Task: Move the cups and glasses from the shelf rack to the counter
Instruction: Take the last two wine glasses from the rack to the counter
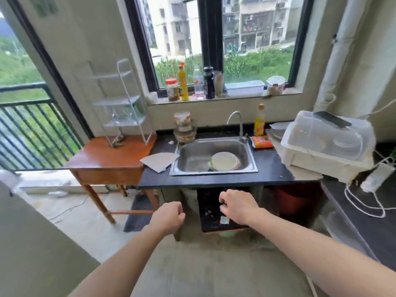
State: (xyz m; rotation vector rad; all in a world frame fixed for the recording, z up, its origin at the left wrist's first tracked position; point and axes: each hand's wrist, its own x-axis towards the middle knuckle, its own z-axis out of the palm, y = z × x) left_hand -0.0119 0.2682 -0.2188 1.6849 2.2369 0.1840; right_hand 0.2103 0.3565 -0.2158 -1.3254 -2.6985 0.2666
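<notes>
A white wire shelf rack (125,103) stands on a small wooden table (102,159) at the left. Clear glasses (120,115) hang or stand on its lower tier, blurred, with a greenish cup (137,108) beside them. The black counter (270,168) with a steel sink (214,157) lies to the right of the table. My left hand (170,216) is curled into a loose fist, holding nothing, below the counter's front edge. My right hand (237,205) hovers nearby with fingers bent downward and apart, empty. Both hands are well short of the rack.
Plates (224,161) sit in the sink. A sheet of paper (159,160) lies at the counter's left end. Stacked bowls (184,129), a yellow bottle (259,122) and a plastic dish box (325,144) crowd the counter. Bottles line the windowsill (214,98).
</notes>
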